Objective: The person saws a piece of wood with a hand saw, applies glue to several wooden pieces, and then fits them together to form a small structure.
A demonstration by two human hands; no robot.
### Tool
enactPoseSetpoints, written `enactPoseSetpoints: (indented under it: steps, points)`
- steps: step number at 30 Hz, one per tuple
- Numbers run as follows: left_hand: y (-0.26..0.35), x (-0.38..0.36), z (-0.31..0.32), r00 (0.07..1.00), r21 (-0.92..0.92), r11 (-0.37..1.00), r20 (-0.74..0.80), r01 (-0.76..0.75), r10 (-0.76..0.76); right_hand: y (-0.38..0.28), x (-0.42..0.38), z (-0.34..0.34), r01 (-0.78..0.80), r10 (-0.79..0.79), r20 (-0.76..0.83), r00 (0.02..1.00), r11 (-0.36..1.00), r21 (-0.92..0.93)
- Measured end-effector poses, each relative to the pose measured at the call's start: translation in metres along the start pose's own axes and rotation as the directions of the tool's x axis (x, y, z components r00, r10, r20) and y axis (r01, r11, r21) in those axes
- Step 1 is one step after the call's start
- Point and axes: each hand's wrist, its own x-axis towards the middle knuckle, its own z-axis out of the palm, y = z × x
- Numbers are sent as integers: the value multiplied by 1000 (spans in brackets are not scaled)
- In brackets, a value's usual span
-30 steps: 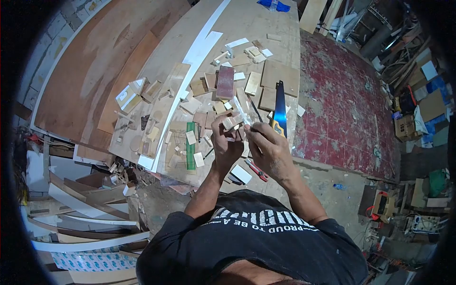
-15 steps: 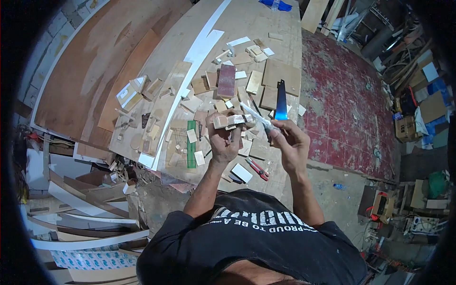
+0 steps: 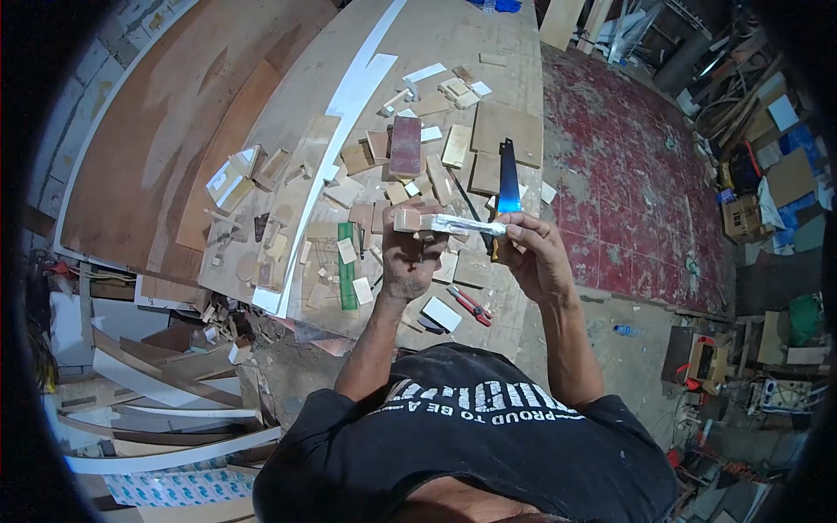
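My left hand (image 3: 408, 266) is closed around a small light wooden block (image 3: 408, 220), held up over the workbench (image 3: 445, 44). A slim whitish stick (image 3: 471, 227) runs from the block's right end to my right hand (image 3: 540, 253), whose thumb and fingers pinch its far end. The stick overlaps the block in this view; its exact kind is too small to make out. Just behind the right fingers lies a handsaw (image 3: 509, 179) with a dark blue blade. Below the hands rest a red utility knife (image 3: 471, 307) and a white rectangular piece (image 3: 441, 314).
Wood offcuts, a dark red block (image 3: 405, 146) and a green strip (image 3: 347, 279) are scattered over the bench. A long white strip (image 3: 353, 113) runs along its left. Curved panels (image 3: 174, 444) stack at lower left. Red flooring (image 3: 619, 192) lies to the right.
My right hand has brought the whitish stick from a slant above the block to nearly level, its tip now at the block's right end. My left hand still holds the block.
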Motion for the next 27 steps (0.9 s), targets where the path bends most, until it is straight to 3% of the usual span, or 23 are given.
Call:
enactPoseSetpoints:
  steps: [2, 4, 7, 8, 11, 13, 14, 16, 17, 22, 24, 27]
  points:
    - [-1, -1, -1, 999, 51, 998, -37, 22, -20, 1, -2, -5, 67, -67, -2, 998, 998, 4]
    - [3, 0, 0, 979, -176, 969, -84, 171, -188, 6, -3, -9, 135, -135, -8, 991, 991, 9]
    - [7, 0, 7, 961, -365, 908, -97, 206, -258, 16, -3, -13, 329, -329, 61, 942, 882, -336]
    - [9, 0, 8, 947, -459, 852, -66, 252, -315, 21, -1, -12, 421, -440, 93, 893, 746, -515]
    - [12, 3, 8, 919, -535, 784, -34, 315, -392, 23, 1, -11, 493, -488, 181, 854, 647, -582]
    - [16, 4, 10, 913, -575, 753, -25, 320, -407, 18, -4, -10, 490, -477, 287, 831, 381, -784]
    - [19, 4, 11, 911, -592, 747, -49, 303, -409, 14, -6, -9, 491, -473, 291, 832, 381, -783]
    - [19, 3, 9, 908, -610, 739, -75, 285, -412, 4, -10, -6, 570, -507, 442, 740, 125, -812]
    - [17, 3, 6, 900, -634, 716, -70, 293, -430, 2, -12, -8, 581, -496, 466, 732, 98, -808]
    - [12, 4, 0, 876, -663, 677, -67, 319, -478, -9, -21, -12, 606, -496, 504, 707, 57, -793]
    - [13, 7, 0, 883, -665, 670, -34, 329, -468, -6, -23, -13, 503, -507, 293, 811, 346, -792]
    - [9, 7, 5, 897, -653, 696, -55, 300, -439, 1, -20, -8, 422, -439, 196, 877, 506, -752]
